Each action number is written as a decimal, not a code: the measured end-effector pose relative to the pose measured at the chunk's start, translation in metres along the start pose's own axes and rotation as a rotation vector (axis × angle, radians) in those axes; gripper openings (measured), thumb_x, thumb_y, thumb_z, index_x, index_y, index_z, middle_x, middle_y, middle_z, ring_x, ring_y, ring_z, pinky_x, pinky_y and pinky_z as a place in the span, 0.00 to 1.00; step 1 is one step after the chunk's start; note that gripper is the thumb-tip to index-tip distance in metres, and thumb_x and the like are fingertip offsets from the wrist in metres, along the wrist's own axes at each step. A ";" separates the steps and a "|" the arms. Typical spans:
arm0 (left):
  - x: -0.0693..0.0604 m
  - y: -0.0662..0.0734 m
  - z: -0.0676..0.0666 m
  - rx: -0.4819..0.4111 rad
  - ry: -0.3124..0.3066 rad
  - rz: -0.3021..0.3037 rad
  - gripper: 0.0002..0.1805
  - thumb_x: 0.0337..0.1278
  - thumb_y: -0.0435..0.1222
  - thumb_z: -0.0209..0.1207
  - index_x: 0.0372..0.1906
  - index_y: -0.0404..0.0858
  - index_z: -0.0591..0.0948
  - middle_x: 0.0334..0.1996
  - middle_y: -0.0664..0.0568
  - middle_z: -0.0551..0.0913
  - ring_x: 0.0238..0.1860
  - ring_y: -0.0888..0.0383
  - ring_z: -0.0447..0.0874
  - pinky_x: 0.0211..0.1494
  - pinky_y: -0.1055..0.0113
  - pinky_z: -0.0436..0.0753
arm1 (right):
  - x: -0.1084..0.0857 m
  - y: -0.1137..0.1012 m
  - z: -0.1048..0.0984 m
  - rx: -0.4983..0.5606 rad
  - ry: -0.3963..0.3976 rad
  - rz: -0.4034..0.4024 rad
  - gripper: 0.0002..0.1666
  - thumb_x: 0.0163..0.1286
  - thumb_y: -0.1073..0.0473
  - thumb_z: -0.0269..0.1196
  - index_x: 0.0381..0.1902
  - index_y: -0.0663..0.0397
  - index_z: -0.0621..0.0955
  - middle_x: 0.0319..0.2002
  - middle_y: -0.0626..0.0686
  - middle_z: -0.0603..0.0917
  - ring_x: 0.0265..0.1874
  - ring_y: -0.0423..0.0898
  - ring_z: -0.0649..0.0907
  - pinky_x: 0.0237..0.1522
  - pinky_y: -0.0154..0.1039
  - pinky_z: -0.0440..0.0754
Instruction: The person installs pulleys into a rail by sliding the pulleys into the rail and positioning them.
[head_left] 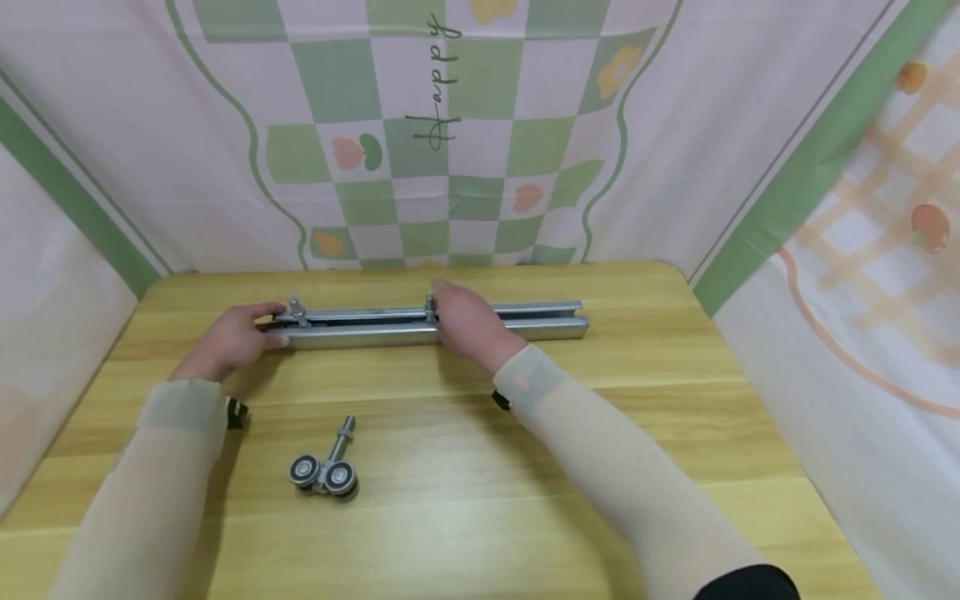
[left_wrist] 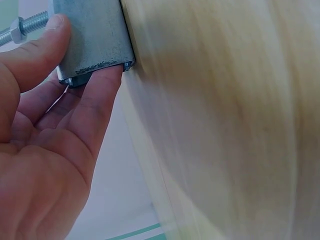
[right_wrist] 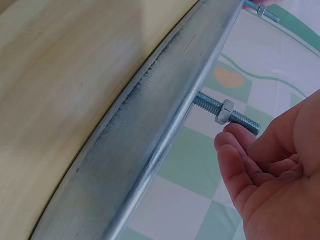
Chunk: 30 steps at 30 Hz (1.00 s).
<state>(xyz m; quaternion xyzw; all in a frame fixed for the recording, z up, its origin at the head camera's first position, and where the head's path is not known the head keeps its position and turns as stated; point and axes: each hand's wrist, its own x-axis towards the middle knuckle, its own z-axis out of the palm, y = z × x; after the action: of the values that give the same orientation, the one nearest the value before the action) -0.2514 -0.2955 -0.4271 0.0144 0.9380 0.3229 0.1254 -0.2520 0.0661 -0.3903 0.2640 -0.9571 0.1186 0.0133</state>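
A metal C-shaped rail [head_left: 367,337] lies across the table with its slot facing up. My left hand [head_left: 225,340] grips its left end, thumb on the near wall; in the left wrist view a fingertip [left_wrist: 106,80] sits at the end opening. Close by, a threaded bolt with a nut [head_left: 296,310] rises from the slot. A second bolt with a nut [right_wrist: 225,112] stands out of the slot mid-rail. My right hand [head_left: 472,327] is beside it, fingers loosely bent near the bolt's tip; whether they touch is unclear. What carries the bolts inside the rail is hidden.
A loose roller trolley [head_left: 341,477] with wheels and a threaded bolt lies on the wooden table [head_left: 465,533], nearer to me than the rail. A printed checkered cloth [head_left: 420,150] hangs behind the table's far edge, with more cloth at both sides.
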 end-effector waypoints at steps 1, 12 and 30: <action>0.000 0.000 0.000 -0.003 -0.002 0.001 0.37 0.65 0.41 0.64 0.74 0.36 0.65 0.71 0.28 0.61 0.68 0.30 0.58 0.66 0.33 0.58 | -0.002 0.000 -0.001 0.036 0.001 0.029 0.35 0.64 0.75 0.56 0.70 0.72 0.63 0.48 0.59 0.82 0.45 0.51 0.82 0.48 0.39 0.81; 0.002 -0.003 0.002 -0.013 -0.007 -0.001 0.37 0.65 0.41 0.65 0.74 0.37 0.65 0.71 0.29 0.61 0.68 0.31 0.59 0.66 0.34 0.59 | -0.023 -0.009 -0.003 0.132 0.067 0.056 0.25 0.65 0.71 0.54 0.61 0.67 0.73 0.51 0.58 0.82 0.46 0.49 0.81 0.50 0.41 0.81; 0.005 -0.004 0.002 0.008 0.004 0.013 0.37 0.64 0.41 0.65 0.74 0.35 0.66 0.69 0.27 0.62 0.67 0.30 0.60 0.66 0.34 0.59 | -0.041 -0.051 0.020 0.172 -0.238 0.013 0.24 0.71 0.59 0.57 0.63 0.59 0.75 0.33 0.53 0.86 0.16 0.39 0.70 0.24 0.35 0.74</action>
<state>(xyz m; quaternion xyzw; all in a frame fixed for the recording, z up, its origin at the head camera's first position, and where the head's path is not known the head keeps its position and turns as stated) -0.2550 -0.2970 -0.4322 0.0204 0.9394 0.3199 0.1216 -0.1901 0.0392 -0.4022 0.2701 -0.9399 0.1682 -0.1238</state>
